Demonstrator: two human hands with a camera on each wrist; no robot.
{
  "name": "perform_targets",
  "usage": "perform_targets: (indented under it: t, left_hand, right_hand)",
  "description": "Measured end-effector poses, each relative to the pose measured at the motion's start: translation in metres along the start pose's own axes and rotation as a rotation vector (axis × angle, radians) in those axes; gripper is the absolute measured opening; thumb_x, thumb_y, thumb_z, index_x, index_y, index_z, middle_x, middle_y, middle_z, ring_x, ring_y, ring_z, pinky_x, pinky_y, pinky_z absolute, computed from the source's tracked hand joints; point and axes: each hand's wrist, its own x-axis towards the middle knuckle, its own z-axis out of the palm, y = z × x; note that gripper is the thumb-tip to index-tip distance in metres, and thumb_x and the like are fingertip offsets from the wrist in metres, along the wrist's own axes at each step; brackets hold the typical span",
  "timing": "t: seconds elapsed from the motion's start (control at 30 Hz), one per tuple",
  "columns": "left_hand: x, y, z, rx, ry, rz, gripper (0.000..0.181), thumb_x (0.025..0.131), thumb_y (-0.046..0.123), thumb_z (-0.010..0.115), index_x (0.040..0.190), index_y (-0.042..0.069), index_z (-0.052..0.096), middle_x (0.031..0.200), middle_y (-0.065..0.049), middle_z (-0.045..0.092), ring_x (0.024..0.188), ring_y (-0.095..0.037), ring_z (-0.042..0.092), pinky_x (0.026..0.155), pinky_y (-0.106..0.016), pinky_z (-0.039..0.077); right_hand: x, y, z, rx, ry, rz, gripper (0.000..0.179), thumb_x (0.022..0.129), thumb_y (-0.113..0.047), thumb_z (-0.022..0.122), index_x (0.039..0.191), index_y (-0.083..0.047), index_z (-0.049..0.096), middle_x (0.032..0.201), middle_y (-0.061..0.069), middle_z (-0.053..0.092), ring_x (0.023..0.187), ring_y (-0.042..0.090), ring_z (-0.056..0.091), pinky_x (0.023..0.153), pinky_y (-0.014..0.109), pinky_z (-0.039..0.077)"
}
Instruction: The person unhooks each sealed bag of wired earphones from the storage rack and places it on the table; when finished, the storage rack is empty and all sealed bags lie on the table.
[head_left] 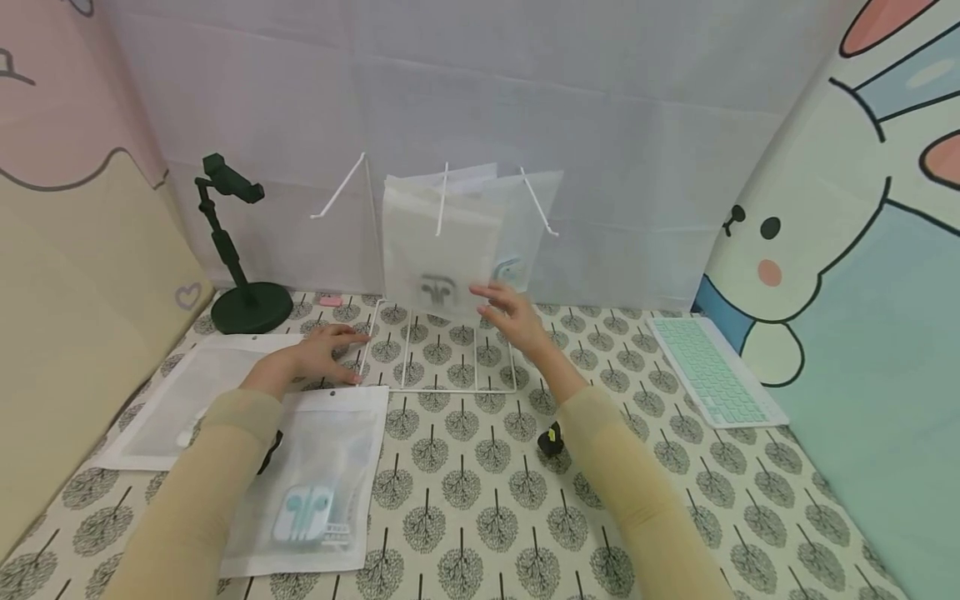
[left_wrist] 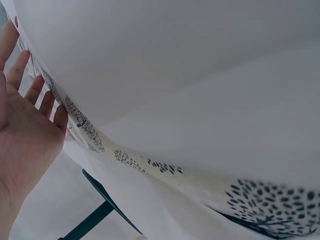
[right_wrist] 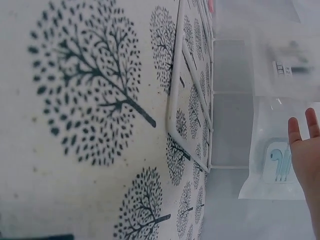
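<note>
A white wire rack [head_left: 442, 391] stands on the patterned cloth with three prongs sticking forward. From its middle prong hangs a frosted zip bag [head_left: 442, 242] with a dark, blurred item inside. Behind it to the right hangs another frosted bag [head_left: 542, 218], holding earphones in a clear case [right_wrist: 277, 159]. My right hand [head_left: 513, 318] is raised by the front bag's lower right edge, fingers extended; whether they touch it I cannot tell. Beside the rack base's left side, my left hand [head_left: 324, 354] is low with its fingers loosely extended, holding nothing.
Two frosted bags lie on the left: a nearer one [head_left: 337, 450] with earphones and a farther one [head_left: 225, 371], partly under the left arm. A dark green stand [head_left: 251, 308] is at back left, with a small pink item [head_left: 331, 301] beside it. A mint keyboard [head_left: 716, 375] lies right.
</note>
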Motion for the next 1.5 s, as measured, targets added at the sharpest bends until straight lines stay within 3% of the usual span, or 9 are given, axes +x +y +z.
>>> perform_targets:
  t: [0.13, 0.27, 0.5, 0.73, 1.03, 1.27, 1.5]
  left_hand:
    - [0.0, -0.001, 0.0, 0.012, -0.001, -0.002, 0.087, 0.078, 0.047, 0.073, 0.148, 0.014, 0.033, 0.153, -0.023, 0.013, 0.138, -0.05, 0.0, 0.102, -0.075, 0.007]
    - [0.001, -0.001, 0.002, 0.038, 0.007, 0.0, 0.085, 0.08, 0.047, 0.071, 0.148, 0.015, 0.032, 0.153, -0.023, 0.013, 0.138, -0.051, 0.001, 0.103, -0.074, 0.005]
    - [-0.001, 0.005, 0.003, 0.131, 0.045, 0.037, 0.08, 0.085, 0.048, 0.064, 0.148, 0.011, 0.031, 0.15, -0.026, 0.02, 0.136, -0.054, 0.01, 0.103, -0.073, 0.01]
    - [-0.002, 0.001, 0.007, 0.223, 0.113, 0.063, 0.074, 0.091, 0.052, 0.054, 0.149, 0.012, 0.031, 0.148, -0.024, 0.029, 0.134, -0.053, 0.019, 0.102, -0.072, 0.017]
    - [0.002, -0.009, 0.013, 0.379, 0.195, 0.159, 0.07, 0.092, 0.056, 0.049, 0.145, 0.013, 0.039, 0.138, -0.02, 0.042, 0.126, -0.049, 0.035, 0.1, -0.067, 0.027]
    - [0.002, -0.004, 0.012, 0.403, 0.17, 0.135, 0.067, 0.093, 0.052, 0.051, 0.145, 0.012, 0.04, 0.139, -0.019, 0.042, 0.127, -0.049, 0.034, 0.101, -0.068, 0.027]
    - [0.006, 0.005, 0.004, 0.406, 0.063, 0.047, 0.07, 0.092, 0.053, 0.053, 0.147, 0.014, 0.035, 0.146, -0.021, 0.035, 0.131, -0.051, 0.029, 0.103, -0.067, 0.025]
  right_hand:
    - [-0.002, 0.014, -0.003, -0.073, 0.025, -0.001, 0.039, 0.096, -0.02, 0.056, 0.134, -0.015, 0.054, 0.144, 0.007, 0.045, 0.127, 0.029, 0.046, 0.104, 0.047, 0.039]
    - [-0.007, 0.015, -0.008, -0.037, 0.038, -0.005, 0.04, 0.095, -0.02, 0.057, 0.134, -0.015, 0.054, 0.143, 0.008, 0.044, 0.119, 0.033, 0.053, 0.1, 0.049, 0.043]
    - [-0.014, 0.01, -0.018, -0.05, 0.027, -0.015, 0.041, 0.094, -0.019, 0.058, 0.135, -0.016, 0.053, 0.142, 0.008, 0.045, 0.121, 0.036, 0.05, 0.101, 0.059, 0.038]
    - [-0.019, 0.002, -0.029, -0.059, 0.027, 0.032, 0.042, 0.094, -0.021, 0.058, 0.135, -0.018, 0.053, 0.141, 0.004, 0.046, 0.125, 0.032, 0.046, 0.106, 0.052, 0.035]
    - [-0.028, -0.01, -0.042, -0.066, 0.062, -0.028, 0.042, 0.093, -0.009, 0.059, 0.134, -0.005, 0.052, 0.14, 0.016, 0.045, 0.128, 0.035, 0.043, 0.108, 0.045, 0.036]
    - [-0.04, -0.047, -0.05, -0.1, 0.064, -0.113, 0.042, 0.087, 0.004, 0.062, 0.128, 0.008, 0.052, 0.136, 0.026, 0.045, 0.127, 0.039, 0.042, 0.101, 0.047, 0.043]
    - [-0.045, -0.053, -0.057, -0.144, 0.076, -0.158, 0.043, 0.085, 0.004, 0.064, 0.127, 0.006, 0.054, 0.135, 0.026, 0.047, 0.127, 0.04, 0.042, 0.099, 0.049, 0.044]
